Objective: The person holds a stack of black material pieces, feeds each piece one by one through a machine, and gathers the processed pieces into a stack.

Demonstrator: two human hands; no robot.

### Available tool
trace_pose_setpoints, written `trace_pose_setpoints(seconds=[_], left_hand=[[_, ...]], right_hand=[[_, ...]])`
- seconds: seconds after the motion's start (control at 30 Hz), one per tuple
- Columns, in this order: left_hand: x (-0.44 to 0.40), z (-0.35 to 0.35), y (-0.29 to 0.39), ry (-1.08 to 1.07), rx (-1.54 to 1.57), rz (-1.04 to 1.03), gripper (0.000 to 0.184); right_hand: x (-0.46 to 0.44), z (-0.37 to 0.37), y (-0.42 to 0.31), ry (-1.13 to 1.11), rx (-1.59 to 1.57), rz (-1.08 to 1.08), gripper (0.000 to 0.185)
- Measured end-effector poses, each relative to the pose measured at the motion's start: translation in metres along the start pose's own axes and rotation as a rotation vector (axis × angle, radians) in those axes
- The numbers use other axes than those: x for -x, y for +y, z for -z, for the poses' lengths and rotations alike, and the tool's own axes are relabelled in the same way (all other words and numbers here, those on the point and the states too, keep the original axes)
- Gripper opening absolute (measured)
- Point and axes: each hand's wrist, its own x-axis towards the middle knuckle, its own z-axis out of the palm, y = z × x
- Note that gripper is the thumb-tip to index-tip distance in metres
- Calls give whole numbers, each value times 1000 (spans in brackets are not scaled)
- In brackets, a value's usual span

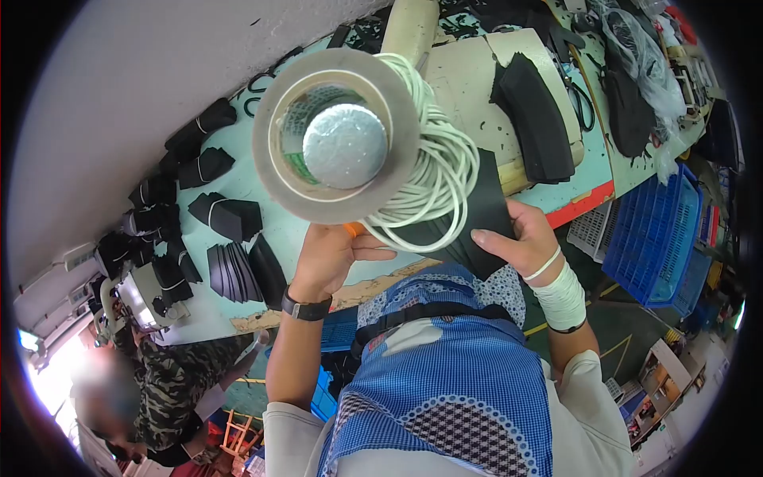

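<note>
right hand [531,242]: pinching black sheets [493,191] | left hand [326,258]: partly behind white cord [441,171], cannot tell its grip | tape roll [270,147]: beside cord

pieces [491,195] before machine [465,91] | stack [536,119] on machine, right | bundles [226,217] on table [282,228], left

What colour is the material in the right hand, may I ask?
The material is black, in the head view.

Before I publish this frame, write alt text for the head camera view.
A person's right hand holds black pieces at a workbench, with the left hand close by. A wide ring-shaped roll and looped white cord cover much of the upper middle. Banded black bundles lie on the workbench to the left.
</note>
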Motion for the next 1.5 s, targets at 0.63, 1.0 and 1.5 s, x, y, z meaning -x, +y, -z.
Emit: trace_pose_setpoints(seconds=[0.63,1.0,1.5], left_hand=[[13,-110,-29,-843,-193,61,73],[51,-63,-36,-457,-634,-70,53],[71,-73,28,-267,-1232,-1216,62]], right_hand=[[40,7,-47,850,1260,1181,53],[-42,56,-15,628,1912,886,51],[24,67,-68,261,641,585,56]])
